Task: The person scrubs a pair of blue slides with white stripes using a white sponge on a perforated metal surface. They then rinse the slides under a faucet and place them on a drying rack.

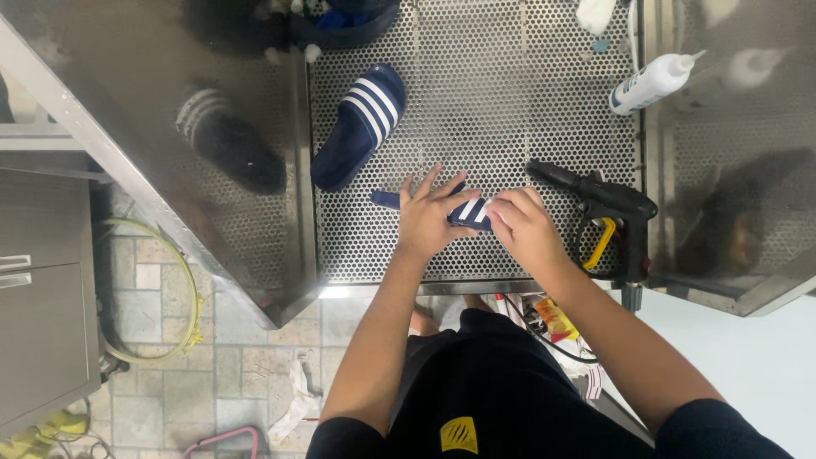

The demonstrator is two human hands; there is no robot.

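Spray gun [605, 201] beside hands' slipper [466, 211]

Shoe-cleaning workshop, wash station. Hands press slide [463, 211] on perforated steel bench [510, 93]; steel splash walls [170, 102] on both sides. Spray gun [608, 204] just right of grip, squeeze bottle [650, 82] up right, second slide [359, 126] up left. Hose [183, 314] on tiled floor [229, 374] down left.
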